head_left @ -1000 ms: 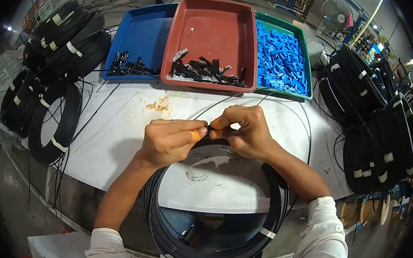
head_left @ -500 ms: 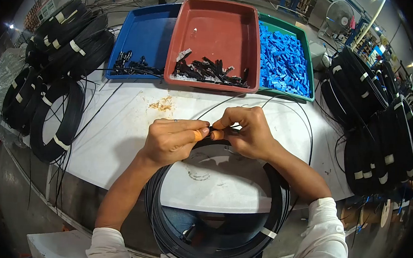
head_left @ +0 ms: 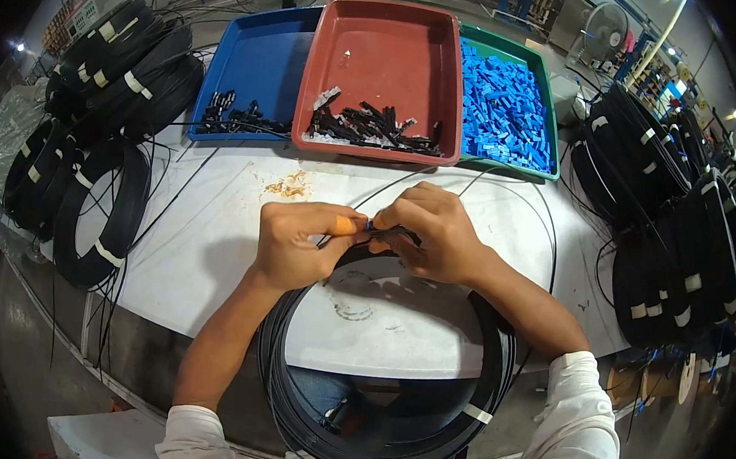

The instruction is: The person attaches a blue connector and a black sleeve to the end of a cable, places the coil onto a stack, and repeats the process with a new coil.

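My left hand [head_left: 295, 240] and my right hand [head_left: 436, 233] meet over the top of a large black cable coil [head_left: 500, 350]. Between my pinched fingertips is a small connector [head_left: 368, 226], dark with a bit of blue, mostly hidden. Orange wraps cover some fingertips. Black cable passes under my right fingers, which are closed on it by the connector. The coil hangs over the table's front edge toward my lap, with a white tape band on its lower right.
Behind my hands stand a blue tray [head_left: 261, 51] and a red tray [head_left: 379, 68] with dark parts, and a green tray [head_left: 552, 140] full of blue pieces. Taped black coils pile up at left [head_left: 122, 212] and right [head_left: 681, 268]. Loose cables cross the white table [head_left: 211, 278].
Both hands have shifted and re-gripped slightly, my right one turning inward over the cable. A bit of blue now shows between the fingertips. The coil and trays stay put.
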Demonstrator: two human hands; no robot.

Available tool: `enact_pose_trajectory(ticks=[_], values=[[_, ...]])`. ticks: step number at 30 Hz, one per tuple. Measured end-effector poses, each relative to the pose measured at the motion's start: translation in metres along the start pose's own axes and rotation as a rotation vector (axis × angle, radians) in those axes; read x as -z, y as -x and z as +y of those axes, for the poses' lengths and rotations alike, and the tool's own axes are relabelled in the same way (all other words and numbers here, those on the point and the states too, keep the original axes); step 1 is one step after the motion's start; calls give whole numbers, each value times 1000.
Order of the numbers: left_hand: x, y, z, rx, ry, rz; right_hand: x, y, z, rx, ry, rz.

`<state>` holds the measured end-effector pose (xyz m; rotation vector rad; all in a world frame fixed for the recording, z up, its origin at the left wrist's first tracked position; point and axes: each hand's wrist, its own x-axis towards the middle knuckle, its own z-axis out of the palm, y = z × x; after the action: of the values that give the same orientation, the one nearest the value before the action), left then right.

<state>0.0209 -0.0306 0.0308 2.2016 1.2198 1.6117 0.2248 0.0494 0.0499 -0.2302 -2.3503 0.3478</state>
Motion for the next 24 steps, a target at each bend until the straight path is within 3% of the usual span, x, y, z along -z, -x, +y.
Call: enact_pose_trajectory(ticks=[1, 3, 4, 6, 7, 8, 9, 11, 13, 15, 16, 17, 18, 20, 21, 22, 23, 24], values=[[0, 0, 2, 3, -2, 5, -2, 0, 2, 3, -3, -4], [-1, -1, 7, 477, 331, -29, -6, 1, 8, 231, 235, 163], [-2, -1, 6, 476, 332, -25, -5, 1, 7, 234, 235, 161], [-5, 0, 2, 409, 354, -15, -1, 1, 3, 267, 303, 142], [-4, 0, 2, 408, 354, -16, 3, 3, 3, 163, 215, 13], [-3, 0, 2, 195, 180, -47, 2, 4, 2, 162, 217, 14], [-1, 0, 2, -19, 7, -79, 1, 6, 2, 3, 52, -6], [3, 0, 2, -84, -48, -92, 0, 5, -2, -213, -190, -33], [4, 1, 2, -139, -105, -103, 0, 2, -4, -150, -107, 14], [1, -2, 2, 119, 60, -17, 0, 0, -2, -88, -18, 61], [-1, -1, 2, 119, 62, -15, 0, -1, 0, 46, 72, 88], [-4, 1, 2, 311, 270, -4, -1, -2, 2, 182, 161, 114], [-5, 2, 1, 502, 478, 8, -2, -1, 3, 186, 160, 113], [-5, 4, -5, 475, 427, -9, -3, 2, 6, 232, 208, 104], [-4, 2, -5, 214, 206, -30, -3, 4, 5, 231, 209, 106], [-3, 0, -4, -49, -13, -51, -2, 6, 4, 43, 59, 56], [1, 0, -1, -142, -119, -85, -2, 7, 4, -147, -92, 9], [3, 0, 1, -142, -117, -91, -2, 8, 2, -152, -92, 12]])
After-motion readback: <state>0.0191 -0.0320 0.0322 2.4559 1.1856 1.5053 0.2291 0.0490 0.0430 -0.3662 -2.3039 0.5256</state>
